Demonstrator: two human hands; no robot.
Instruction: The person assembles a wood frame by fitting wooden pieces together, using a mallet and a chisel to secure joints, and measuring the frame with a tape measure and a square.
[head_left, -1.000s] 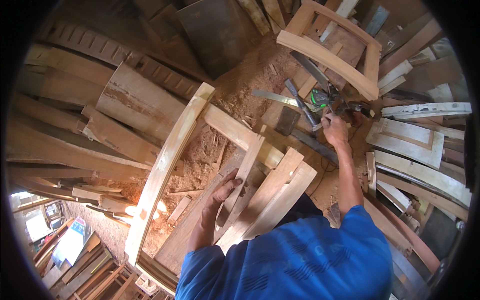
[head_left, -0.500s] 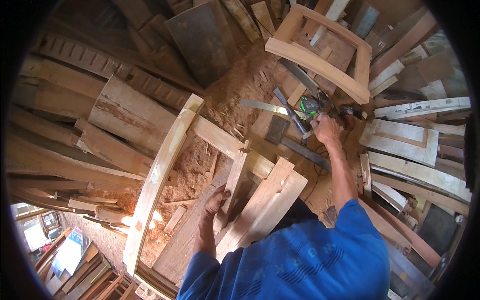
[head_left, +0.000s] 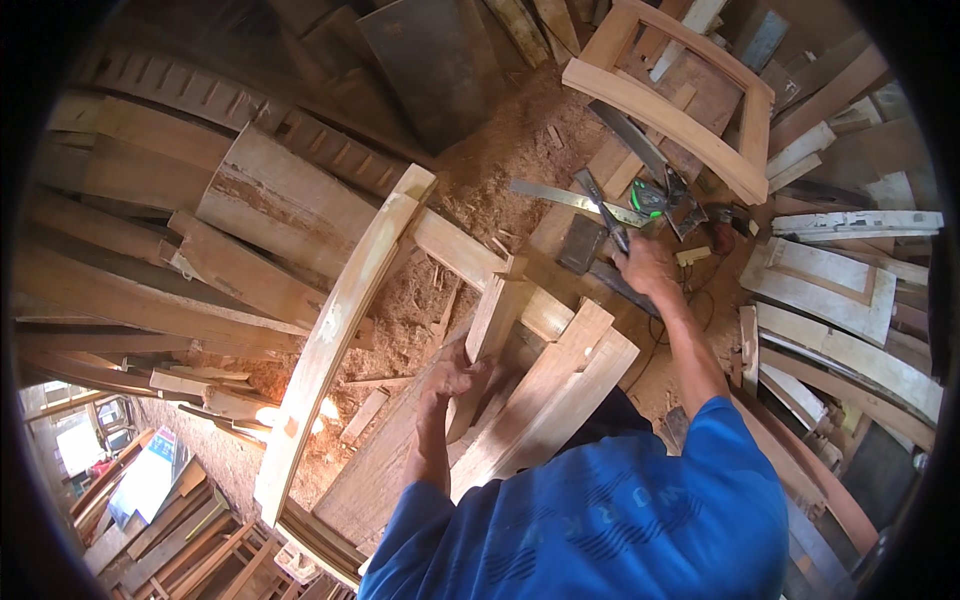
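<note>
My left hand (head_left: 455, 378) is wrapped round the lower part of a short wooden block (head_left: 497, 312). The block leans across a pale wooden rail (head_left: 455, 247). That rail runs into a long curved wooden piece (head_left: 335, 320) on the left. Near my lap lie two thick wooden beams (head_left: 545, 390), side by side. My right hand (head_left: 648, 268) reaches out to the far right, fingers closed on the near end of a dark, slim hand tool (head_left: 602, 205), perhaps a chisel. A metal ruler (head_left: 560, 195) lies under or beside this tool.
A black and green power tool (head_left: 652, 200) and a handsaw (head_left: 630, 138) lie beyond my right hand. Past them rests a curved wooden frame (head_left: 665, 115). Stacked boards (head_left: 270, 195) crowd the left, and more planks (head_left: 850, 340) the right. Wood shavings (head_left: 500, 150) cover the ground.
My right hand has drawn slightly back toward me, with the dark tool shifting along with it. My left hand has slid a little on the block, and the whole view has moved slightly.
</note>
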